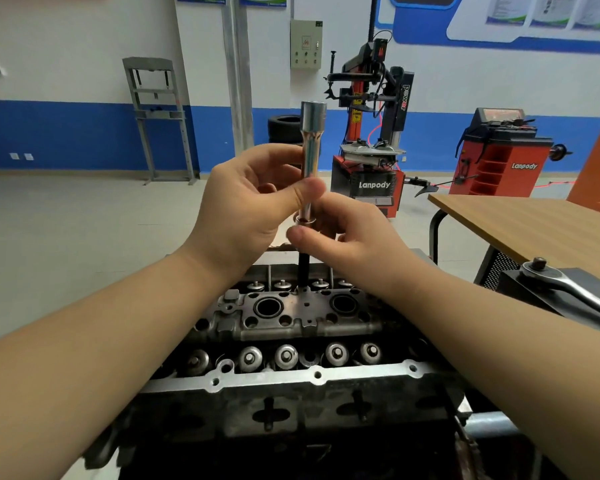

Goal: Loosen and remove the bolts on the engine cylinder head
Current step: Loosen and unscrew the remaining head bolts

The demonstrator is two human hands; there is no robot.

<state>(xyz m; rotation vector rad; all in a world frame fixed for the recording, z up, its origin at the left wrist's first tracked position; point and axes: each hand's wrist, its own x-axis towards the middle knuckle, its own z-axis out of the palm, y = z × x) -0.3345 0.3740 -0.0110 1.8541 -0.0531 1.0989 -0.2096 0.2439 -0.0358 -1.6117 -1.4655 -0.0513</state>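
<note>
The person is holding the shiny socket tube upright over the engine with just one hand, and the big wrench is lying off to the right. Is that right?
Not quite. In the head view both hands hold it: the left hand pinches the shiny socket tube higher up, the right hand grips its lower end. It does stand upright over the engine, and the wrench does lie to the right.

Ratchet (568, 289) right of cylinder head (291, 327) — socket (311, 143) above.

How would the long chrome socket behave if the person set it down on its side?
The long socket, pinched by the left hand, looks like polished round steel, so it would probably roll freely. It likely feels rigid and heavy for its size. Its smooth chrome may slip in oily fingers.
</note>
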